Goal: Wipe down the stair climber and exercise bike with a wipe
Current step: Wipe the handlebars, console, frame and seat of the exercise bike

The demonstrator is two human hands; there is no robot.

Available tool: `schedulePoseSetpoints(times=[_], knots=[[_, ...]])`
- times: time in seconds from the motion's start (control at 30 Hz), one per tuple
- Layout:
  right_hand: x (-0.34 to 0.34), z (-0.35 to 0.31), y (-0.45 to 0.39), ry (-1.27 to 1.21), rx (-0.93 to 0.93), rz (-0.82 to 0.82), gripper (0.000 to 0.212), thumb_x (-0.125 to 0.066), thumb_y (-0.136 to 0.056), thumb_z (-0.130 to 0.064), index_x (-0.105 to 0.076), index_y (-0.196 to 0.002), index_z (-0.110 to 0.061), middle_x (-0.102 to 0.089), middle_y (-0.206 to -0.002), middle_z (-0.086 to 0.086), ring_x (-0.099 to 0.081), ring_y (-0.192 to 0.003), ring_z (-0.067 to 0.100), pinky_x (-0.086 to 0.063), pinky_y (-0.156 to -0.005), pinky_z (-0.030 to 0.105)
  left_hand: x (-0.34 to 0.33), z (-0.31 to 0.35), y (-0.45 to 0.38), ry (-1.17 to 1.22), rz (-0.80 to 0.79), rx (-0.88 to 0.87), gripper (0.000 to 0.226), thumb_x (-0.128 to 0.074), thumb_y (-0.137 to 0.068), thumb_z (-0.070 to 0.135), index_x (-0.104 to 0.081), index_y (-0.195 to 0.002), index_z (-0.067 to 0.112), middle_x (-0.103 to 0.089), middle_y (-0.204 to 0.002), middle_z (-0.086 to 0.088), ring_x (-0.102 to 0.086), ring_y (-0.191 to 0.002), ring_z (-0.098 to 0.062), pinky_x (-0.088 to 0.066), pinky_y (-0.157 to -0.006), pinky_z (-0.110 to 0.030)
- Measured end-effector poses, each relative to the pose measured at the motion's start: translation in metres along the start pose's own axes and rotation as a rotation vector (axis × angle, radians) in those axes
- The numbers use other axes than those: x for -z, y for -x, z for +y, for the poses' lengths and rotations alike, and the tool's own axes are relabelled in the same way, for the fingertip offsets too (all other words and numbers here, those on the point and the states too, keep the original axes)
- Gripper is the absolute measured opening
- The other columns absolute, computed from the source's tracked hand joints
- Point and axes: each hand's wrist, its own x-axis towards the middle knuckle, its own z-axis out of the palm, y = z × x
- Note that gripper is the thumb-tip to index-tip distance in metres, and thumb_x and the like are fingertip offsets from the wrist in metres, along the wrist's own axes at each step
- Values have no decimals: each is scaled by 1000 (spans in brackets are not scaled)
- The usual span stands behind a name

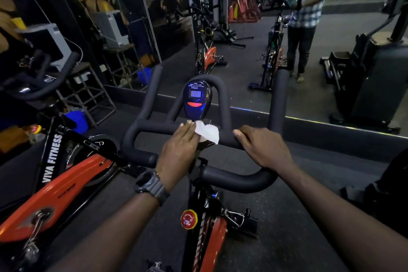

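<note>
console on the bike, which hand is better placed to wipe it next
Left. The left hand already presses the wipe on the handlebar just below the console; the right hand grips the bar and holds no wipe.

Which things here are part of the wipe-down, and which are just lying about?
Job: wipe, left hand, right hand, handlebar, console, stair climber.
Lying about: second bike, blue bucket, metal stand.

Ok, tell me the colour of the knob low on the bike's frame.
The knob is red with a yellow rim, seen in the head view.
</note>
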Motion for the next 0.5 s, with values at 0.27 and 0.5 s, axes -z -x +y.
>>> schedulePoseSetpoints(times=[0.27,0.5], knots=[[0,0,-1,19,-4,1,42,-24,-101,-59,-52,-90,-29,-70,-87,0,-66,-91,27,-36,-62,36,2,16,3,94,-102,14,57,-40,-79,3,-55,-134,0,-46,-149,-18,-42,-140,-30,-33,-117,-42],[-2,1,-2,41,-12,8,47,-26,-99,-62,-58,-96,-27,-70,-85,0,-67,-90,26,-40,-62,35,21,-26,5,13,-185,494,42,-39,-92,-3,-49,-132,4,-48,-135,-21,-47,-125,-40,-40,-101,-47]])
